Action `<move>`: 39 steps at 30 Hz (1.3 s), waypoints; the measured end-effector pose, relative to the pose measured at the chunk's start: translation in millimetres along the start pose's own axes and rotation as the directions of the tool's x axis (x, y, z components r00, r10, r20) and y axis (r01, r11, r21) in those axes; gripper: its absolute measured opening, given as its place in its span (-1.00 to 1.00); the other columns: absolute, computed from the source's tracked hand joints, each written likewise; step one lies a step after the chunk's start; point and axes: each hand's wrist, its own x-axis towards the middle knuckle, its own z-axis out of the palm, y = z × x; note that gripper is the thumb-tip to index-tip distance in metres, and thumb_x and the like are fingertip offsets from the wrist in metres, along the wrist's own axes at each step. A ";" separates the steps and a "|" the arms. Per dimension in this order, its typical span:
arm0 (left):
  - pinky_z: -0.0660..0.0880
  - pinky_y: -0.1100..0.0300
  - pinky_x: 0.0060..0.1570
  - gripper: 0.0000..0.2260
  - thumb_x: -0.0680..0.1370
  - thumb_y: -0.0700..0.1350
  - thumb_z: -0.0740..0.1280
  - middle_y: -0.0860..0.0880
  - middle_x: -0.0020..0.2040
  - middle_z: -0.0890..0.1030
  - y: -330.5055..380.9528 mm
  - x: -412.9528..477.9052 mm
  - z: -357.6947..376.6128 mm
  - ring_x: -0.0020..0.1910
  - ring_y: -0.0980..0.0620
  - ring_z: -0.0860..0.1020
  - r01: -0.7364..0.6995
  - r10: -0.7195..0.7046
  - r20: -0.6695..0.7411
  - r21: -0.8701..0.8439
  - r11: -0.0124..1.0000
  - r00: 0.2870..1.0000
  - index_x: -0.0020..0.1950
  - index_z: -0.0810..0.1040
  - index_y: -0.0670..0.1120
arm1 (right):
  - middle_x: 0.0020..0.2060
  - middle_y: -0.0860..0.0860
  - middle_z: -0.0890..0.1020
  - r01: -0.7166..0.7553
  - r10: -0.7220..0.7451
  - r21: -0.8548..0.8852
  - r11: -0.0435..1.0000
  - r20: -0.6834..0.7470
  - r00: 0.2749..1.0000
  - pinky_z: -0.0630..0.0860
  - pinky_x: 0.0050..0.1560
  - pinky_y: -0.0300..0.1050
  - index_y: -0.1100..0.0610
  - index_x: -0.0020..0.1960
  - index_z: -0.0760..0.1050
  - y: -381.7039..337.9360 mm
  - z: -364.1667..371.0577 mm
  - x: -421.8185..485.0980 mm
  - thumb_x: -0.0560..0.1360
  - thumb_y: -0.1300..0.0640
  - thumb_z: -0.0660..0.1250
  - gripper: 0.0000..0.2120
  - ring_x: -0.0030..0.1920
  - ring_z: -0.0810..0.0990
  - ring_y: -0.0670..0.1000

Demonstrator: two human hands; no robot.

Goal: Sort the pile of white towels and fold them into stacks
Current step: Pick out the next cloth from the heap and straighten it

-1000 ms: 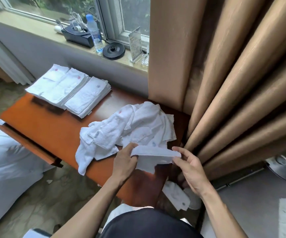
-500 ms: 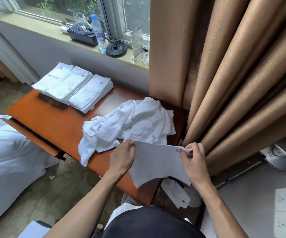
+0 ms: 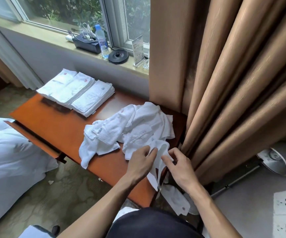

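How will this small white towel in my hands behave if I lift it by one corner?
Probably floppy: the towel sags and hangs past the table edge between the left hand and right hand. Likely light, since both hands only pinch it. Its terry-looking surface should grip, not slip.

A rumpled pile of white towels lies near three neat folded stacks (logos up), one towel hanging bunched.

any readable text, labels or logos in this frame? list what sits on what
No legible words anywhere.
Water bottle label: print too blurred to read.
Table sign on the windowsill: text too small.
Folded towel stacks: red and dark emblems, no letters readable.
Towel pile: sewn tag, unreadable.
Towel below the table edge: dark emblem only.
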 end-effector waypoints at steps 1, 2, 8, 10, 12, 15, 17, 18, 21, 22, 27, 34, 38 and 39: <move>0.21 0.14 -0.35 -0.54 0.63 0.16 0.28 0.10 -0.44 0.24 0.9 -0.4 1.5 -0.42 0.12 0.24 0.017 -0.016 0.017 -0.039 0.999 1.000 -0.34 0.24 -0.05 | -0.25 0.06 0.65 -0.005 0.005 0.015 1.000 0.006 1.000 0.54 -0.15 0.02 0.04 -0.09 0.49 -0.7 1.8 0.3 0.61 0.00 0.41 -0.82 -0.21 0.62 0.09; 0.22 0.18 -0.35 -0.52 0.63 0.17 0.26 0.10 -0.43 0.27 1.4 -0.3 2.6 -0.41 0.12 0.27 0.041 -0.039 0.030 -0.081 0.996 0.999 -0.34 0.28 -0.10 | -0.23 0.05 0.66 -0.005 0.005 0.042 0.999 0.004 1.000 0.56 -0.12 0.04 0.04 -0.07 0.51 -0.6 2.7 1.1 0.61 0.02 0.41 -0.85 -0.19 0.63 0.09; 0.19 0.12 -0.41 -0.48 0.65 0.17 0.27 0.06 -0.49 0.29 -13.3 6.8 -13.8 -0.48 0.08 0.26 0.203 -0.222 -0.204 -0.108 0.973 0.954 -0.41 0.24 -0.03 | -0.16 -0.15 0.68 -0.004 0.020 0.094 0.996 -0.172 0.985 0.55 -0.11 -0.18 -0.04 0.00 0.58 18.8 -10.2 5.9 0.65 0.10 0.33 -0.92 -0.12 0.63 -0.12; 0.19 0.08 -0.37 -0.48 0.63 0.15 0.28 0.08 -0.50 0.25 -15.4 9.0 -18.5 -0.47 0.04 0.25 0.194 -0.194 -0.220 -0.023 0.981 0.956 -0.42 0.19 -0.04 | -0.18 -0.16 0.68 -0.011 0.028 0.090 0.996 -0.192 0.981 0.53 -0.16 -0.23 -0.03 -0.02 0.58 22.8 -13.0 6.6 0.64 0.14 0.33 -0.90 -0.16 0.62 -0.14; 0.23 0.07 -0.37 -0.50 0.59 0.14 0.29 0.07 -0.52 0.24 -16.1 9.0 -19.3 -0.48 0.01 0.27 0.192 -0.170 -0.220 0.081 0.978 0.961 -0.43 0.21 -0.07 | -0.21 -0.16 0.67 -0.033 0.059 0.117 0.993 -0.228 0.972 0.48 -0.21 -0.31 0.00 -0.04 0.57 24.9 -14.2 7.0 0.65 0.14 0.34 -0.90 -0.20 0.60 -0.17; 0.31 0.06 -0.36 -0.52 0.58 0.15 0.29 0.07 -0.54 0.31 -22.5 7.9 -23.3 -0.46 0.01 0.36 0.211 -0.177 -0.233 0.130 0.969 0.956 -0.45 0.31 -0.05 | -0.26 -0.07 0.65 -0.054 0.093 0.141 0.989 -0.283 0.955 0.42 -0.26 -0.35 0.07 -0.08 0.54 24.9 -18.1 6.7 0.66 0.08 0.34 -0.85 -0.24 0.57 -0.17; 0.25 0.08 -0.37 -0.49 0.59 0.21 0.26 0.08 -0.56 0.29 -23.5 8.4 -23.1 -0.47 0.02 0.31 0.235 -0.209 -0.216 0.101 0.967 0.954 -0.47 0.29 -0.02 | -0.26 -0.03 0.64 -0.059 0.090 0.125 0.990 -0.262 0.961 0.43 -0.26 -0.26 0.12 -0.10 0.53 22.6 -20.9 7.8 0.65 0.06 0.36 -0.81 -0.29 0.55 -0.17; 0.26 0.10 -0.38 -0.46 0.59 0.25 0.25 0.09 -0.56 0.31 -21.7 9.8 -20.7 -0.48 0.02 0.33 0.267 -0.252 -0.178 0.064 0.961 0.951 -0.49 0.31 -0.02 | -0.30 -0.02 0.63 -0.068 0.097 0.124 0.990 -0.243 0.965 0.43 -0.27 -0.19 0.15 -0.11 0.53 20.9 -20.9 8.0 0.64 0.05 0.37 -0.78 -0.34 0.54 -0.16; 0.43 0.17 -0.40 -0.48 0.58 0.30 0.27 0.05 -0.48 0.49 -15.5 16.2 -14.4 -0.50 0.02 0.46 0.426 -0.437 -0.042 -0.155 0.891 0.898 -0.45 0.46 0.00 | -0.48 -0.04 0.55 -0.102 0.137 0.164 0.981 -0.222 0.965 0.36 -0.35 -0.10 0.19 -0.14 0.50 17.1 -15.4 8.1 0.63 0.02 0.39 -0.73 -0.49 0.48 -0.09; 0.42 0.20 -0.46 -0.47 0.57 0.31 0.28 0.01 -0.47 0.50 -15.6 18.6 -15.2 -0.54 0.02 0.46 0.439 -0.450 -0.032 -0.164 0.883 0.893 -0.41 0.47 -0.05 | -0.49 -0.04 0.54 -0.103 0.139 0.169 0.980 -0.215 0.967 0.36 -0.35 -0.10 0.18 -0.14 0.49 15.9 -13.0 8.6 0.63 0.02 0.39 -0.72 -0.50 0.47 -0.08; 0.36 0.24 -0.49 -0.45 0.56 0.32 0.28 -0.01 -0.42 0.52 -18.6 19.0 -14.9 -0.54 0.01 0.45 0.439 -0.435 0.059 -0.110 0.892 0.899 -0.37 0.54 -0.11 | -0.41 0.00 0.58 -0.135 0.157 0.226 0.965 -0.085 0.984 0.44 -0.30 0.00 0.17 -0.13 0.52 12.0 -3.4 9.9 0.63 -0.01 0.39 -0.72 -0.41 0.49 -0.03; 0.37 0.11 -0.25 -0.63 0.61 0.18 0.28 -0.02 -0.30 0.50 -14.0 0.6 -4.0 -0.31 0.02 0.44 0.294 -0.257 0.199 -0.183 0.938 0.946 -0.20 0.53 -0.09 | -0.45 -0.14 0.55 -0.115 0.112 0.298 0.948 0.026 0.993 0.42 -0.37 -0.22 0.18 -0.03 0.52 12.0 10.6 2.9 0.67 0.11 0.35 -0.84 -0.46 0.49 -0.13; 0.48 0.25 -0.28 -0.72 0.64 0.07 0.29 0.07 -0.26 0.60 -5.6 -9.5 0.7 -0.32 0.13 0.52 0.192 -0.116 0.297 -0.242 0.951 0.948 -0.06 0.61 -0.13 | -0.26 -0.04 0.69 -0.105 0.093 0.341 0.934 0.050 0.994 0.53 -0.23 -0.21 0.16 0.04 0.58 3.8 19.9 0.9 0.67 0.17 0.34 -0.92 -0.30 0.60 -0.11; 0.48 0.27 -0.28 -0.74 0.62 0.08 0.30 0.08 -0.26 0.60 -4.1 -10.9 -0.1 -0.32 0.15 0.53 0.185 -0.106 0.296 -0.255 0.949 0.949 -0.03 0.59 -0.10 | -0.23 -0.03 0.70 -0.091 0.080 0.331 0.939 0.048 0.996 0.54 -0.20 -0.20 0.14 0.04 0.60 1.7 21.2 0.6 0.66 0.17 0.34 -0.93 -0.27 0.61 -0.10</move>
